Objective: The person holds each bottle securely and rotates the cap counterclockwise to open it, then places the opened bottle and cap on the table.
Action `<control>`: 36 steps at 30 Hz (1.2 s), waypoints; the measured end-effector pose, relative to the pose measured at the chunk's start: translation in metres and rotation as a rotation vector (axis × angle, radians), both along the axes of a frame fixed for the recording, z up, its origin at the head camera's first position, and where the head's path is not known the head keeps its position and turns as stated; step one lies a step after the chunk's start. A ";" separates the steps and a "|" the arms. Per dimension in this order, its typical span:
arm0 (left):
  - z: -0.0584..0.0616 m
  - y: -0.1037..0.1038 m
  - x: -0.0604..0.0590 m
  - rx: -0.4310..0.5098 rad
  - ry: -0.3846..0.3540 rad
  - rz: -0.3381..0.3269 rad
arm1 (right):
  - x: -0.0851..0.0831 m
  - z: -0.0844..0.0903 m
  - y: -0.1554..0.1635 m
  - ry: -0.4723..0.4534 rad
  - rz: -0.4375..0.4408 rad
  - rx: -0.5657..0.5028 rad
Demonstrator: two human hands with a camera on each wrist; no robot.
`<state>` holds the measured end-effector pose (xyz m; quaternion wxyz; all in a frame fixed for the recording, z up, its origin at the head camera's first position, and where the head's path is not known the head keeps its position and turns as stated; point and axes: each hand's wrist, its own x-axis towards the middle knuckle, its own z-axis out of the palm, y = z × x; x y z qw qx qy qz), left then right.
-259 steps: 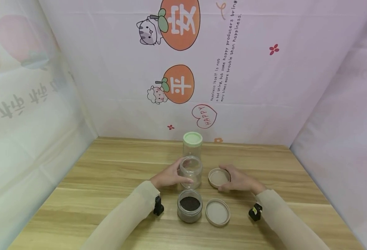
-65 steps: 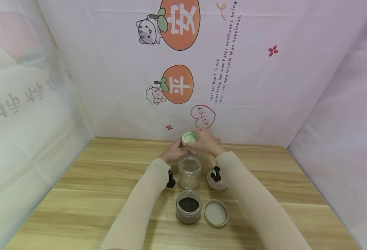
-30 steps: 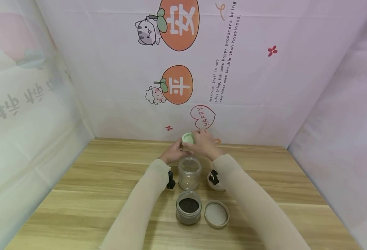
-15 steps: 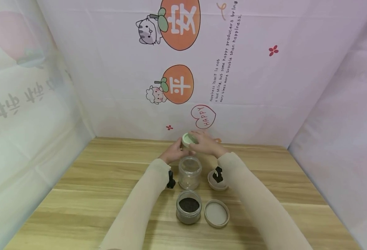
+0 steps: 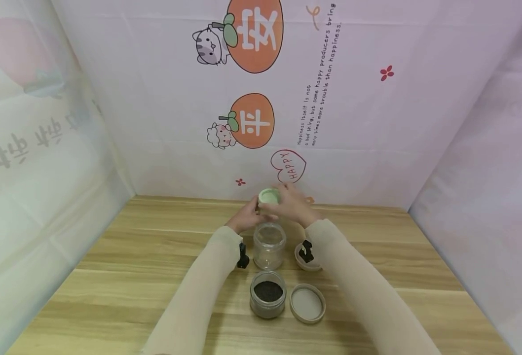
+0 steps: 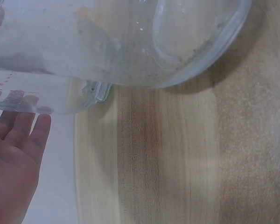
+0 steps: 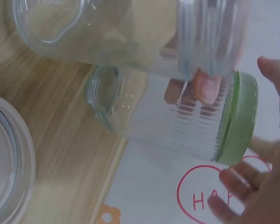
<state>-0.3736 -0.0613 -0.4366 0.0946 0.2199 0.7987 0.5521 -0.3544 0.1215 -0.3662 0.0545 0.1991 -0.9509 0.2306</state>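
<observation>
Uncapped jar (image 5: 267, 308) holds dark contents (image 5: 268, 292); near far edge of bench (image 5: 163, 251), left hand (image 5: 246, 217) grips green-lidded jar (image 7: 172, 123), right hand (image 5: 291, 203) spread about green lid (image 7: 239, 119), contact unclear

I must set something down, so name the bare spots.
The table is bare between the left sleeve and left cloth, and between the right sleeve and right cloth. The middle is crowded: dark-filled jar, clear jar and green-lidded jar in line, near lid and far lid beside, left hand and right hand at the green one.
</observation>
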 end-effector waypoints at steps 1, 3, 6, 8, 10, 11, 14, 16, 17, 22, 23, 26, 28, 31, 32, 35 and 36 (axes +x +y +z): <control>0.000 0.000 0.000 0.003 0.001 0.000 | 0.001 0.000 -0.002 0.015 -0.043 0.022; 0.001 0.000 0.001 0.009 0.000 0.003 | 0.003 0.000 -0.005 0.037 -0.108 0.059; 0.001 0.001 0.001 0.014 -0.004 0.008 | 0.004 0.000 -0.008 0.066 -0.176 0.113; 0.000 0.001 0.001 0.016 -0.003 0.008 | 0.005 0.000 -0.009 0.071 -0.199 0.123; -0.001 0.001 0.000 0.016 -0.001 0.006 | 0.004 -0.001 -0.009 0.070 -0.207 0.127; -0.001 0.001 -0.001 0.017 -0.001 0.005 | 0.004 -0.001 -0.009 0.066 -0.203 0.123; -0.001 0.001 0.000 0.018 -0.003 0.007 | 0.003 -0.001 -0.008 0.058 -0.169 0.113; 0.000 0.001 0.002 0.021 -0.008 0.011 | 0.002 0.000 -0.007 0.047 -0.129 0.087; 0.001 0.002 0.003 0.021 -0.012 0.017 | 0.001 0.001 -0.006 0.039 -0.108 0.075; 0.011 0.003 0.013 0.024 -0.023 0.036 | 0.000 0.007 0.001 -0.001 0.014 0.014; 0.014 0.003 0.016 0.027 -0.024 0.034 | 0.000 0.008 0.002 -0.004 0.037 0.014; 0.021 0.003 0.023 0.040 -0.026 0.022 | -0.001 0.008 0.006 -0.007 0.095 0.001; 0.024 0.003 0.024 0.048 -0.023 0.013 | -0.001 0.008 0.007 -0.002 0.134 -0.019; 0.022 0.002 0.022 0.049 -0.024 0.014 | -0.003 0.007 0.010 0.003 0.179 -0.052; 0.020 0.003 0.021 0.043 -0.022 0.018 | -0.003 0.006 0.010 0.003 0.193 -0.065; 0.013 0.003 0.015 0.018 -0.021 0.032 | -0.004 0.004 0.011 0.009 0.217 -0.095; 0.010 0.003 0.012 0.011 -0.020 0.033 | -0.004 0.003 0.011 0.009 0.219 -0.103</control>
